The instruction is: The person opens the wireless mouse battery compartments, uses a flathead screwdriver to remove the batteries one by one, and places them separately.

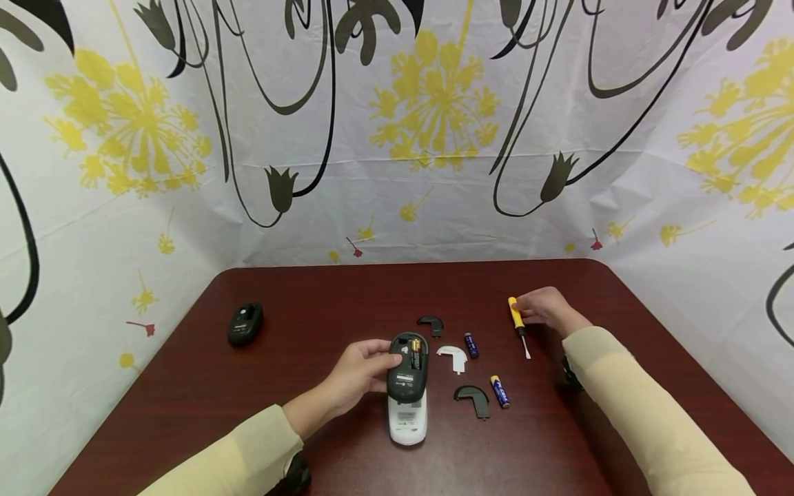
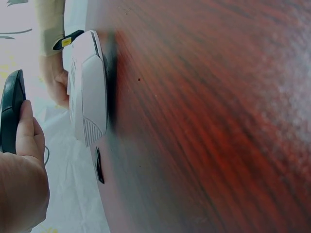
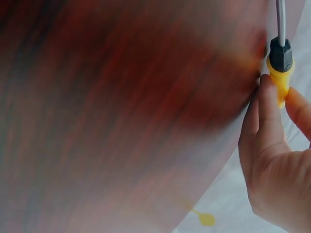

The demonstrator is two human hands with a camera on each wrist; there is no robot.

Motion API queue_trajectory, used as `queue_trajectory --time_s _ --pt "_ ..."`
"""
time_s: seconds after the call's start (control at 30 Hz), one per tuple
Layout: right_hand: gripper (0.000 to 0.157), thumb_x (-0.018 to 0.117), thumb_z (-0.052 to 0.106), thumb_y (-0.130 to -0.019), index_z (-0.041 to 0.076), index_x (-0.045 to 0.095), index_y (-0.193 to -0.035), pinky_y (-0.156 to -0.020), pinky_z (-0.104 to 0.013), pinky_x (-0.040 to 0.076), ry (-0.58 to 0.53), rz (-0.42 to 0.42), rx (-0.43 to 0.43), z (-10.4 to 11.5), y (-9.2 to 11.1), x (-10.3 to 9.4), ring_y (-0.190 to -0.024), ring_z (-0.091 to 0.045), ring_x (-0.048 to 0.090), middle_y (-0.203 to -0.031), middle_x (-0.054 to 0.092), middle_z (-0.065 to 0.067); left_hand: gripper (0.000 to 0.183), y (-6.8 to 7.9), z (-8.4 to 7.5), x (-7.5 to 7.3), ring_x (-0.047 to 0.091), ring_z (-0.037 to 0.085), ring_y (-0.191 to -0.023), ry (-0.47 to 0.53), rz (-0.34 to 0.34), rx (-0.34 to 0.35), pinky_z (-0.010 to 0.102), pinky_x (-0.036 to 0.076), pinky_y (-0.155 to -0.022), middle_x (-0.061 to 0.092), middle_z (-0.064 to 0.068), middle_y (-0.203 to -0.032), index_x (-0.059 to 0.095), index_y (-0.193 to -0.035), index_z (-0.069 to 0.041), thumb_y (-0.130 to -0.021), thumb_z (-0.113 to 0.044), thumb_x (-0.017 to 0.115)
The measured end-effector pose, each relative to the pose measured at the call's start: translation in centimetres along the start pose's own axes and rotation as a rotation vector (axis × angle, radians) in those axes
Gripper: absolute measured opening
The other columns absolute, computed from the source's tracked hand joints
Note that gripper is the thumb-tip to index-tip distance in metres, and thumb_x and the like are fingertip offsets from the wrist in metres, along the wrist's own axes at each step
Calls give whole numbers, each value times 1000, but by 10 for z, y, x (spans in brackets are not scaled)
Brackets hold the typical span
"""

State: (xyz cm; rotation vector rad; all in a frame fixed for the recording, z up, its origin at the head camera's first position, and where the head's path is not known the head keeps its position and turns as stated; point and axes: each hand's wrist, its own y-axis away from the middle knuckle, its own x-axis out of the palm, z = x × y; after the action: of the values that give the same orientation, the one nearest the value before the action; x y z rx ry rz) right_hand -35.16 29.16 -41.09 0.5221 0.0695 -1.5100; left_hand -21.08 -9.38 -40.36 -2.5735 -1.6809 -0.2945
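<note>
My left hand [image 1: 360, 377] grips a black computer mouse [image 1: 406, 389], its underside turned up and a gold-and-black battery [image 1: 416, 350] in the uncovered compartment. In the left wrist view this black mouse [image 2: 10, 114] is raised off the table. A white mouse [image 1: 407, 424], also underside up, lies on the table and is partly hidden behind the black one. Over at the right, my right hand [image 1: 547, 310] pinches the yellow handle of a screwdriver [image 1: 516, 313] between thumb and fingers. Its metal shaft points towards me. In the right wrist view the screwdriver [image 3: 280, 68] shows only partly.
Between the hands lie two dark battery covers [image 1: 431, 324] [image 1: 474, 398], a white cover [image 1: 455, 357] and two blue batteries [image 1: 471, 345] [image 1: 499, 391]. Another black mouse [image 1: 245, 324] sits at the far left of the brown table [image 1: 347, 296]. Patterned cloth [image 1: 372, 193] hangs behind.
</note>
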Motion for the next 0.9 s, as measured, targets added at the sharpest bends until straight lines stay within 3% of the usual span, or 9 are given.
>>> queue_trajectory --time_s 0.17,0.7,0.9 --pt "44 61 4 -93 -18 48 -129 -81 -37 57 12 -10 12 2 4 2 -84 -15 63 -122 56 -24 41 0 0 0 68 23 -87 1 0 1 43 59 -74 66 17 -105 52 -124 15 -90 -6 63" --pt "39 64 3 -91 -19 54 -122 -76 -35 59 91 -70 2 1 1 7 -80 -16 64 -118 57 -29 42 1 0 -1 68 23 -87 1 -2 0 43 59 -75 66 18 -106 52 -125 14 -91 -7 63" --pt "37 64 3 -91 -19 55 -119 -75 -35 59 110 -75 3 1 -2 7 -78 -17 64 -107 61 -24 43 0 1 -2 68 24 -88 6 1 4 45 58 -75 66 19 -107 52 -125 14 -91 -9 64"
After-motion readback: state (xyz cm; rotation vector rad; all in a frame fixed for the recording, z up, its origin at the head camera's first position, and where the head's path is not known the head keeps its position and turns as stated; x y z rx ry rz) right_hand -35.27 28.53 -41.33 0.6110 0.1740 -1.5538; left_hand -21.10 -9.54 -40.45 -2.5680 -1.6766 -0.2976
